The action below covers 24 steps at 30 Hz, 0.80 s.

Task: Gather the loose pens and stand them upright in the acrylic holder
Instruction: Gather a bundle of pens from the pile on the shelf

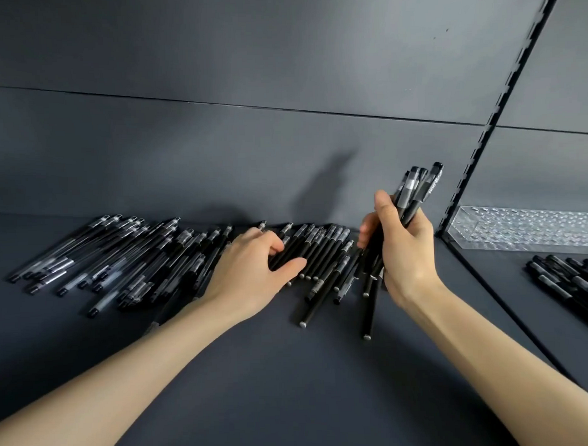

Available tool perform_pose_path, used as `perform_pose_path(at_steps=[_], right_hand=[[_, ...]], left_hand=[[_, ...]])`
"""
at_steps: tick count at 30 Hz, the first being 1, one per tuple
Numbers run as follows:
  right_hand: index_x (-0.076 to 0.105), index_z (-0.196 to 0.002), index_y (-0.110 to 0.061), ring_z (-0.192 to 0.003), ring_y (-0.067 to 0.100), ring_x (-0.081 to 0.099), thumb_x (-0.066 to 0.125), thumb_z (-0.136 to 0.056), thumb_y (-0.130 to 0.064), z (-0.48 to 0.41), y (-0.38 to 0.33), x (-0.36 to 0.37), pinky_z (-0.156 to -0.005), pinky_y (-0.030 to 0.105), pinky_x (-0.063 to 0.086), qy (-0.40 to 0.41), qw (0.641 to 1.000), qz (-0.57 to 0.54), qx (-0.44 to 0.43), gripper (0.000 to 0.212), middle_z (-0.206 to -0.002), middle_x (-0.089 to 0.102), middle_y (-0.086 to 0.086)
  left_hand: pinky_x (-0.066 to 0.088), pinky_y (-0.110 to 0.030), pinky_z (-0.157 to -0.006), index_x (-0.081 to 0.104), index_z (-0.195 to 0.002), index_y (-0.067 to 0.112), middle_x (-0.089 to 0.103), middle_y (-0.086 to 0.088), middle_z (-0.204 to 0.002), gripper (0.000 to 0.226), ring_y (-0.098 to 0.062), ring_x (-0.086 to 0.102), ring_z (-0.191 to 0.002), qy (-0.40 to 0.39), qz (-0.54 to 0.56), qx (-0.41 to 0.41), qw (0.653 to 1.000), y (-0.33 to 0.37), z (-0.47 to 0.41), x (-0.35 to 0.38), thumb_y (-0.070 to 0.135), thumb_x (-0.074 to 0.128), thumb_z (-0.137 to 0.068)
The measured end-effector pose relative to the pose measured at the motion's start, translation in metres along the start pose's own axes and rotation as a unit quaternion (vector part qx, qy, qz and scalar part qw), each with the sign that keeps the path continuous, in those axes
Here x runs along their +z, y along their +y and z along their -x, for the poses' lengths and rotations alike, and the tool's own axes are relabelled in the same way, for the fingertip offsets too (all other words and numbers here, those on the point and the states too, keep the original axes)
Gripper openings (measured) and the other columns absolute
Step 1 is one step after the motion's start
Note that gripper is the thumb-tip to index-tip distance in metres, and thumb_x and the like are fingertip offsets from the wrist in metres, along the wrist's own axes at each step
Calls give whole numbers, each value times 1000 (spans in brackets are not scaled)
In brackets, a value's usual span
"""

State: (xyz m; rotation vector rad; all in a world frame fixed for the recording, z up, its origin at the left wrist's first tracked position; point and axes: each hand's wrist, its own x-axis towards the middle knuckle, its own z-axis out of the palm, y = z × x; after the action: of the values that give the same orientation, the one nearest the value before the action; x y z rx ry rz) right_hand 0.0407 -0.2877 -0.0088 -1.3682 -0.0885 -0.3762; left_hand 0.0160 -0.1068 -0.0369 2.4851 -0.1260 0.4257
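Observation:
Many loose black pens [120,262] lie in a long row on the dark shelf, against the back panel. My right hand [405,252] grips a bundle of black pens [415,195], held nearly upright, caps pointing up. My left hand [254,267] lies over the middle of the row, its fingers and thumb curled round a few black pens [293,253] there. The clear acrylic holder [526,226], a block with many small holes, stands to the right on the neighbouring shelf section. I see no pens in it.
A slotted upright post [502,115] divides this shelf from the right section. More black pens [575,286] lie in front of the holder at the right edge. The dark shelf surface [274,373] stretches toward me.

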Motion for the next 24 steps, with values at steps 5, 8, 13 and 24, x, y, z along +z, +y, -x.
perform_pose_path(at_steps=[5, 8, 13, 24], right_hand=[[49, -75, -16, -52, 14, 44, 58, -93, -23, 3, 14, -3, -61, 24, 42, -34, 997, 60, -41, 21, -51, 46, -2], [45, -71, -14, -56, 18, 46, 59, -92, -29, 2, 17, -4, -67, 34, 43, -50, 995, 82, -20, 29, -52, 48, -1], [41, -72, -16, -45, 13, 38, 55, -94, -29, -6, 10, -7, -52, 32, 43, -8, 1000, 20, 10, 30, -48, 42, -2], [47, -79, -12, -42, 13, 33, 55, -95, -27, -12, 8, -12, -43, 24, 34, 13, 999, 1, 50, 23, -46, 40, -3]], left_hand=[[35, -33, -98, 52, -121, 12, 52, -3, -122, 69, -23, 45, -119, -35, -138, 18, 990, 20, -11, 14, 67, 51, -80], [33, -34, -96, 48, -121, 7, 47, -8, -124, 73, -27, 41, -121, -63, -197, 9, 978, 26, -18, 19, 68, 49, -81], [35, -33, -93, 53, -115, 8, 44, -9, -120, 65, -28, 40, -118, -90, -162, -8, 983, 29, -28, 21, 64, 53, -82], [35, -38, -96, 52, -112, 1, 48, -20, -126, 65, -36, 44, -118, -127, -251, 9, 960, 34, -42, 28, 61, 38, -92]])
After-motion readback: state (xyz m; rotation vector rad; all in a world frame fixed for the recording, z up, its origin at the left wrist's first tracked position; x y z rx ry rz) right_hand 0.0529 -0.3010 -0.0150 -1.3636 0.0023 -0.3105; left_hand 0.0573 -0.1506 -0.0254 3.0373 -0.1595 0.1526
